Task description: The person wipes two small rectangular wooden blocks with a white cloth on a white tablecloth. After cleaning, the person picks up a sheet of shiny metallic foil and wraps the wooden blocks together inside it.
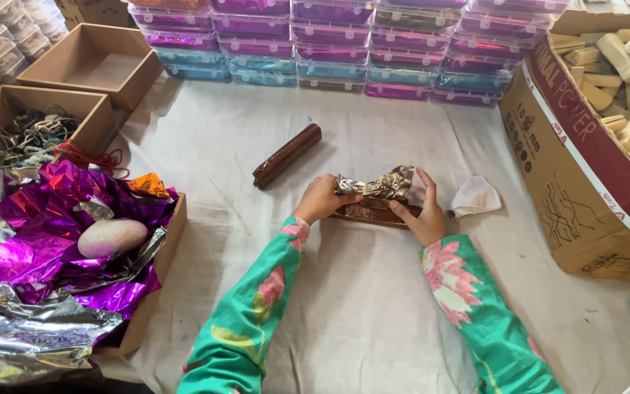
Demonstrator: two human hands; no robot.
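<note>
Pressing together at bench centre, the left hand [320, 198] and right hand [422, 207] curl closed fingers around a crinkled silver-foil-topped brown block [373, 201], with a brown foil-wrapped roll [286, 155] at its ten o'clock.

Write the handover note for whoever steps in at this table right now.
Left hand: closed on the left end of the half-wrapped bar.
Right hand: fingers pressing the crumpled foil at the right end.
Done: one wrapped roll lies on the cloth behind the hands.
Left: foil on the bar in hand sits loose and bunched on top, not yet closed.
Nearby: foil sheets in the left box, white scrap to the right.
</note>
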